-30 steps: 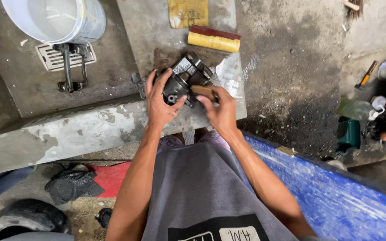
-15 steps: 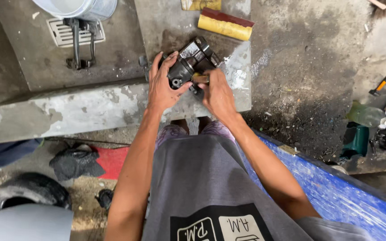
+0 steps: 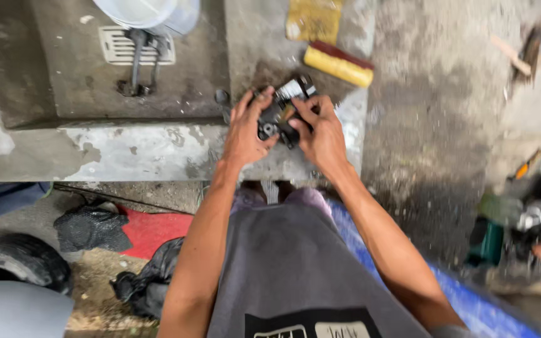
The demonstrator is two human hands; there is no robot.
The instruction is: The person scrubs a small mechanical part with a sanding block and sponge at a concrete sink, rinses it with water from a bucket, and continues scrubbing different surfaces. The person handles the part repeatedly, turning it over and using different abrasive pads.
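Both hands grip a black metal engine part resting on the concrete table: the left hand wraps its left side with fingers curled, the right hand pinches its right edge. At one o'clock lies a yellow brush; at ten o'clock, a white bucket over a drain grate.

Black metal part on the concrete ledge

Small black metal part, blocky w/ a round opening on its near-left end and a pale silvery patch on the far end. Lies tilted diagonally, far end pointing up-right, resting on the grimy concrete ledge. Details blurred.
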